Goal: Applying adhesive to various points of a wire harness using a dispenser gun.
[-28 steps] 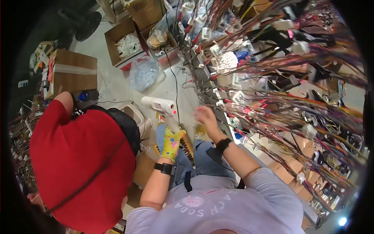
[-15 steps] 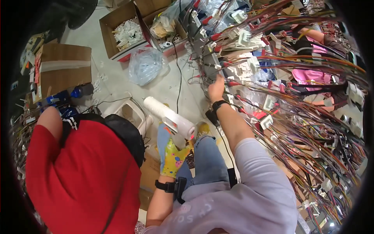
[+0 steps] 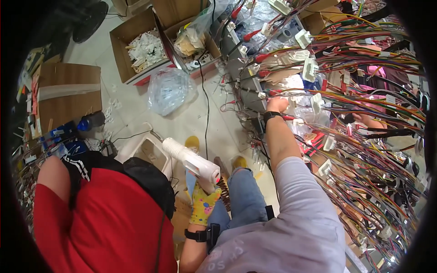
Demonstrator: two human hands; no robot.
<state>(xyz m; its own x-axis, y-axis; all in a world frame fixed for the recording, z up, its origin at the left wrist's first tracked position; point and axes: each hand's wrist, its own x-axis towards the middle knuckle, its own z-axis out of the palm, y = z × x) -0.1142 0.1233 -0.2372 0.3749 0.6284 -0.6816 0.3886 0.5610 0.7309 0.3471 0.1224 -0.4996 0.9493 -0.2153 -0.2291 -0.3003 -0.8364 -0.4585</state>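
My left hand (image 3: 205,202), in a yellow patterned glove, is closed round the grip of a white heat gun (image 3: 193,160). The gun's ribbed barrel points away and to the left, above my knees. A dark coiled cord shows beside its grip. My bare right hand (image 3: 278,105) reaches to the near edge of the bench at right, its fingers curled in among the wire ends; what they hold is hidden. A red sleeved wire end (image 3: 288,118) lies just by the wrist. Bundles of coloured wires (image 3: 364,102) with white connectors (image 3: 317,103) stretch rightward from there.
A person in a red shirt (image 3: 120,204) sits close on my left. On the floor ahead are a clear plastic bag (image 3: 169,91), a cardboard box of white pieces (image 3: 119,54) and a black cable (image 3: 207,107). A co-worker's hand (image 3: 368,120) shows beyond the wires.
My right hand has moved right, deeper among the wires. My left hand and the heat gun have shifted slightly lower in view, and the view itself has shifted a little.
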